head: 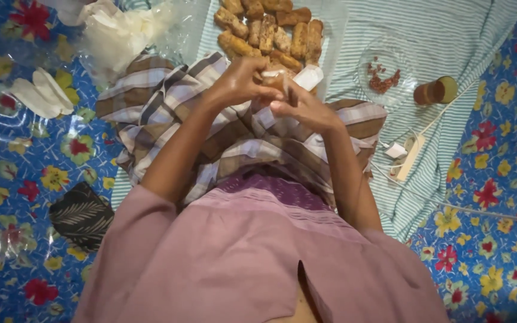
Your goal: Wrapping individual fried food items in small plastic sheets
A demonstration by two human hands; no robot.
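My left hand (240, 81) and my right hand (306, 107) meet above my lap, over a checked brown and white cloth (169, 96). Both close around one brown fried piece in a clear plastic wrap (277, 78). The wrap's loose end (308, 76) sticks out to the right of my fingers. Just beyond my hands lies a pile of several brown fried pieces (270, 30) on a clear sheet.
A striped green cloth (450, 36) covers the floor at the right, over a blue flowered mat (498, 239). On it stand a small clear dish of red bits (383, 78), a glass of brown drink (435, 91) and a white charger with cable (405, 152). Clear plastic bags (115, 33) lie at upper left, a dark patterned pouch (82, 215) at left.
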